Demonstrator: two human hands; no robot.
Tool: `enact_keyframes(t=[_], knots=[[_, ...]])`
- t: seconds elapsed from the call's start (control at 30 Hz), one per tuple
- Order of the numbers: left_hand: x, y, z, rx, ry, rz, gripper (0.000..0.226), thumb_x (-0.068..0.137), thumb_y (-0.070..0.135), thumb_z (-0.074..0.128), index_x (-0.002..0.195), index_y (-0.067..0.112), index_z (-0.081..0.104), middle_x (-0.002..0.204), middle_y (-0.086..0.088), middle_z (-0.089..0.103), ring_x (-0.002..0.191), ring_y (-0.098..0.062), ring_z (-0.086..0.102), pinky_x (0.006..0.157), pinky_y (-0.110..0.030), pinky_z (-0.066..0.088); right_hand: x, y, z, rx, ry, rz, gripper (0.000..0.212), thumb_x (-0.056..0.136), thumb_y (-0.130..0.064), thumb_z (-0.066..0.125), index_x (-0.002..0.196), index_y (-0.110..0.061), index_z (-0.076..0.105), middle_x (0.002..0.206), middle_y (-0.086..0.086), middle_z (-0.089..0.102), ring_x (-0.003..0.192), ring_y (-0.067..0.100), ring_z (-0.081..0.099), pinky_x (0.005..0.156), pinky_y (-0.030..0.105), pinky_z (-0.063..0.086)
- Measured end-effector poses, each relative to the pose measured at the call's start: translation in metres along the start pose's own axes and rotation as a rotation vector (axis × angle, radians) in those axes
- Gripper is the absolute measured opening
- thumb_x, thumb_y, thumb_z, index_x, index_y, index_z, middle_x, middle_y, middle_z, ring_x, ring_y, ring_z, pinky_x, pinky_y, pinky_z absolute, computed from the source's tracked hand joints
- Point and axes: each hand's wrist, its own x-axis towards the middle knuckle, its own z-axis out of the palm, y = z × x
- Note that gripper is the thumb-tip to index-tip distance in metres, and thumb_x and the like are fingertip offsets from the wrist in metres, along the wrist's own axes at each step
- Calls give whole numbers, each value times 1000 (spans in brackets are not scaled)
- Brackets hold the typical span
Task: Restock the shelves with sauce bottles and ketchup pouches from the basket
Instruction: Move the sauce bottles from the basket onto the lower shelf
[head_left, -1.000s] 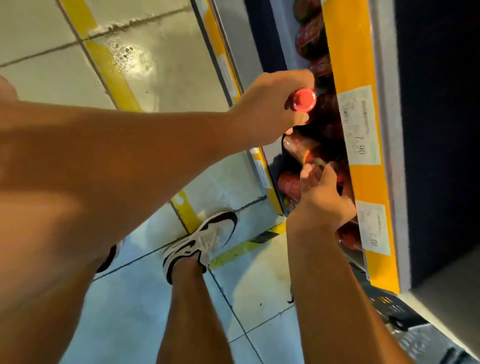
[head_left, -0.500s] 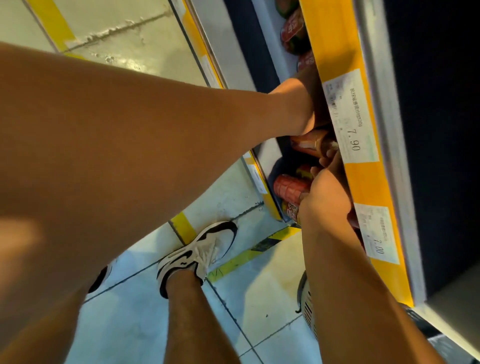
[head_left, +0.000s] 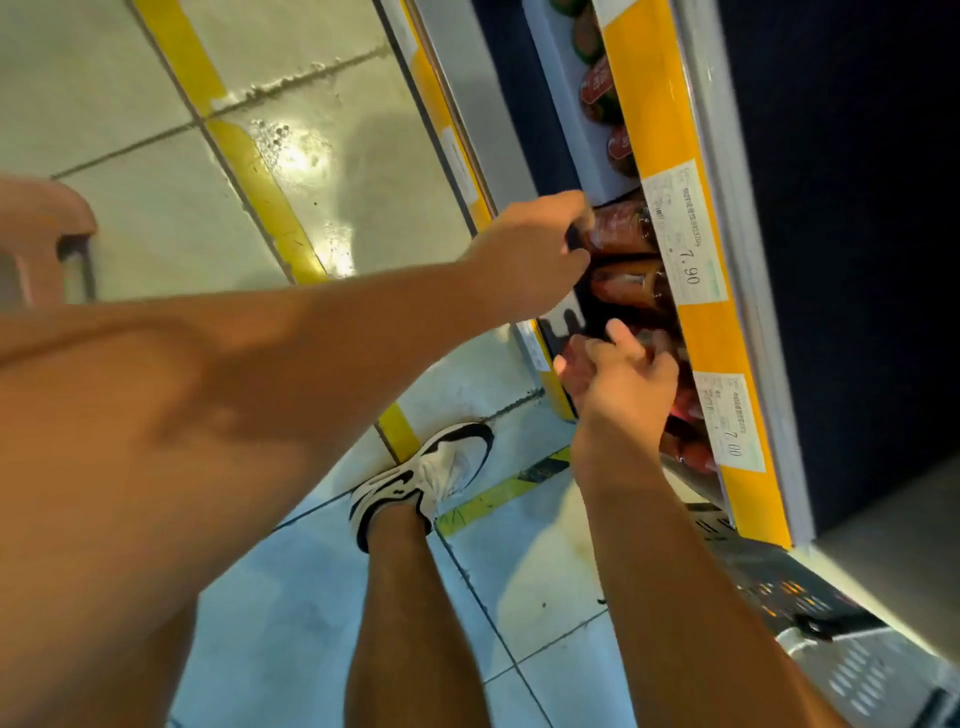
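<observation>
Head view, looking down along the shelf front.

Left hand (head_left: 530, 254): reaches in at the shelf edge, fingers curled round the dark end of a red sauce bottle (head_left: 621, 228). The bottle lies with its length pointing into the shelf, under the yellow rail (head_left: 670, 130). A second bottle (head_left: 631, 288) sits just beside it, nearer the right hand, touching or nearly so; cannot tell which.

Right hand (head_left: 626, 374): at the shelf just below the second bottle, fingers curled in toward the stock. Something reddish shows at the fingertips, but what it grips, if anything, cannot be told; the hand hides it.

Shelf stock: more red bottles or pouches (head_left: 691, 447) lie behind and below the right hand, partly hidden by the rail. Further red-labelled items (head_left: 597, 85) sit higher along the same shelf.

Rail carries two white price tags: one reading 7.90 (head_left: 685, 239) above the bottles, one reading 7.00 (head_left: 730, 421) near the right wrist.

Basket (head_left: 810, 603): dark mesh, low right, beside the right forearm; contents not readable.

Floor (head_left: 156, 218): pale tiles with yellow tape lines. One white-and-black shoe (head_left: 426, 478) stands on it between the two forearms. A pink stool (head_left: 41, 234) at far left, well apart from the shelf.
</observation>
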Motion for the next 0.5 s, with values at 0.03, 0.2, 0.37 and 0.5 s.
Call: enact_keyframes(t=[0.03,0.2,0.37,0.5], knots=[[-24,-10,-6,-31,10,-36,21,99,20,60,120,15,63,85,1,63,82,-22,59,74,-33,48,-23,6,-3,-52,-56,-2,51,95,7,61,133,-25,52,127,5,64,104,26,72,82,40,63],[-150,-35,-46,-77,-85,-298,15,98,34,66,107,22,65,82,5,67,71,-12,61,63,-24,42,-130,35,-32,-525,-273,20,80,94,-1,65,154,-40,28,131,-6,60,85,7,72,72,31,62],[-254,-5,-110,-21,-222,-285,24,95,49,62,105,28,64,88,6,67,83,-14,65,79,-37,54,-215,8,-76,-757,-324,48,80,95,-10,66,157,-39,25,136,-8,55,94,0,67,68,13,51],[-307,39,-169,67,-239,-275,17,98,42,63,111,31,62,96,9,66,88,-4,61,74,-14,44,-268,-47,-118,-838,-354,-17,78,95,-18,67,154,-46,24,141,-5,53,113,11,62,88,34,56]])
